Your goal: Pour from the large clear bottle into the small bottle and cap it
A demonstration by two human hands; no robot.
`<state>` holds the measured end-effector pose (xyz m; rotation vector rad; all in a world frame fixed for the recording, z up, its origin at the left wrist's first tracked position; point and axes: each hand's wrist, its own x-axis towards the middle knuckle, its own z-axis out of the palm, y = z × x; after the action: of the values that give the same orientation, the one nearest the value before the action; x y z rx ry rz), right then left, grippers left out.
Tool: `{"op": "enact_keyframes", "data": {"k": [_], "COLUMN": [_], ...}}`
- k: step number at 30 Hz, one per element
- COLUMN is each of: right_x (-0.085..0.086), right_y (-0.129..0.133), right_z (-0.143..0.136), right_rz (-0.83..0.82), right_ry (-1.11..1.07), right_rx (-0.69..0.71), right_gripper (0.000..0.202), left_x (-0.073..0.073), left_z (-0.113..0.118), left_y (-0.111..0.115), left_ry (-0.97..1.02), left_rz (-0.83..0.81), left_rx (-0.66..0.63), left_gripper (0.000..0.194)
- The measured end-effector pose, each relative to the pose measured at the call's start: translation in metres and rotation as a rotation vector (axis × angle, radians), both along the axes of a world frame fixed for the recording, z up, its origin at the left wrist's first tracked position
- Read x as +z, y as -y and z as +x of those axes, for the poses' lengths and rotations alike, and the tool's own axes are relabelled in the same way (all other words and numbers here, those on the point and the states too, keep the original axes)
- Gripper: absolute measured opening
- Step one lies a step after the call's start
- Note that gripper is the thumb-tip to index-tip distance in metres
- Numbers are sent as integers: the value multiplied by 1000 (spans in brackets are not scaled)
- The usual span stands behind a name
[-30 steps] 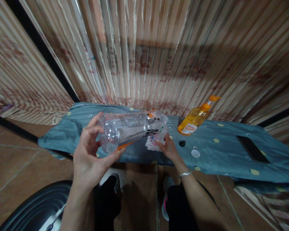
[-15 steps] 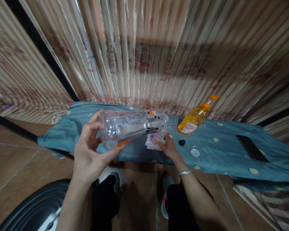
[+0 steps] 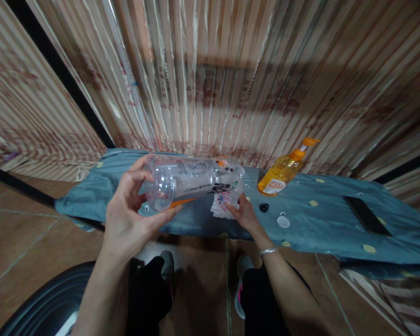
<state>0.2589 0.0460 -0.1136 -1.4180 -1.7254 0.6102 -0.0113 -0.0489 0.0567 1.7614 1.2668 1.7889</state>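
A large clear plastic bottle [image 3: 192, 179] with printed lettering and orange patches lies sideways in the air above the blue cloth. My left hand [image 3: 131, 205] grips its wide base end, fingers behind and thumb underneath. At the narrower right end is my right hand [image 3: 243, 212], with a silver bangle on its wrist. Its fingers hold a white cloth [image 3: 222, 206] with a lacy edge and pink marks against the underside of the bottle. Part of the cloth is hidden behind the bottle and the fingers.
On the blue cloth-covered table [image 3: 315, 233] stand or lie a yellow pump bottle [image 3: 280, 175], a small black object [image 3: 264, 207], a white disc [image 3: 283, 221] and a black phone [image 3: 366, 215]. Striped curtains [image 3: 213, 84] hang behind. A black round tub [image 3: 42, 303] is at lower left.
My left hand has shifted slightly left, and the bottle has turned a little, so its printed side shows differently. My right hand stays nearly in place.
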Motion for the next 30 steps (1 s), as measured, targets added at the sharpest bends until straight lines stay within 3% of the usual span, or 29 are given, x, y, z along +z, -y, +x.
{"op": "enact_keyframes", "data": {"k": [9, 17, 30], "right_x": [0, 2, 7], "right_y": [1, 2, 3], "right_z": [0, 0, -2], "right_rz": [4, 3, -51], "right_ry": [-1, 13, 5], "right_rx": [-4, 17, -4], "right_gripper": [45, 47, 47], "left_x": [2, -4, -2], "left_z": [-5, -13, -12], "left_y": [-2, -7, -14], "left_ry": [-38, -42, 5], "left_rz": [11, 62, 128], "left_rx": [-20, -46, -60], "left_gripper": [53, 62, 75]}}
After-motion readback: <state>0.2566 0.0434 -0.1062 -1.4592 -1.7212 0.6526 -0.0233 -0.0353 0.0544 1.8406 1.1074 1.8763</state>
